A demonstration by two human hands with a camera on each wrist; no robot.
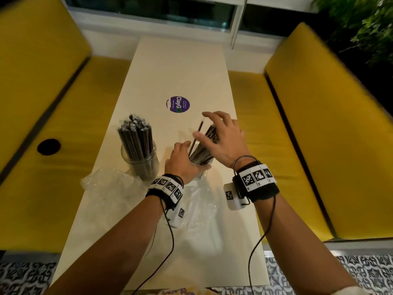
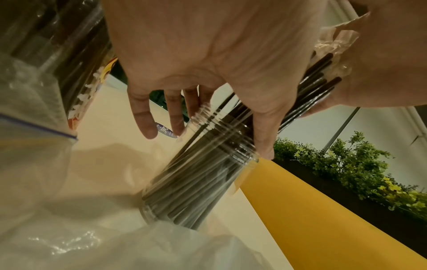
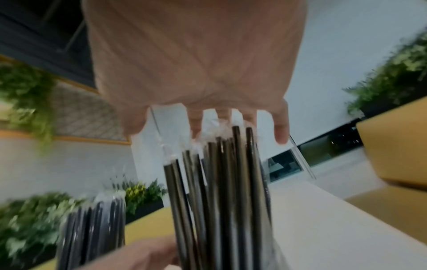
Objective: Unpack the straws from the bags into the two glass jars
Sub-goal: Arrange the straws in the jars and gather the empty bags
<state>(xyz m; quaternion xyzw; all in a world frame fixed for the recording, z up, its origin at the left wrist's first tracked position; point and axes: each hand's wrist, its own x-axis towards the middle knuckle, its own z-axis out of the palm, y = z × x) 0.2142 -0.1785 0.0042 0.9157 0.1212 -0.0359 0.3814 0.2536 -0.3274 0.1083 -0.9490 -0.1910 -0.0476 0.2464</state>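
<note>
Two glass jars stand on the white table (image 1: 180, 67). The left jar (image 1: 141, 167) is packed with upright wrapped black straws (image 1: 136, 135). My left hand (image 1: 196, 155) grips the right jar (image 2: 198, 182) at its rim, fingers behind and thumb in front. This jar is tilted and holds a leaning bundle of black straws (image 1: 202, 150). My right hand (image 1: 214, 133) hovers over their tops with fingers spread and straight; in the right wrist view the fingertips (image 3: 282, 135) stand just past the straw ends (image 3: 219, 182). Empty clear bags (image 1: 106, 184) lie near the jars.
A second clear bag (image 2: 92, 237) is spread on the table under my wrists. A purple round sticker (image 1: 177, 104) lies beyond the jars. Yellow booth seats (image 1: 308, 124) flank both long table edges. Green plants (image 2: 346, 164) stand to the right.
</note>
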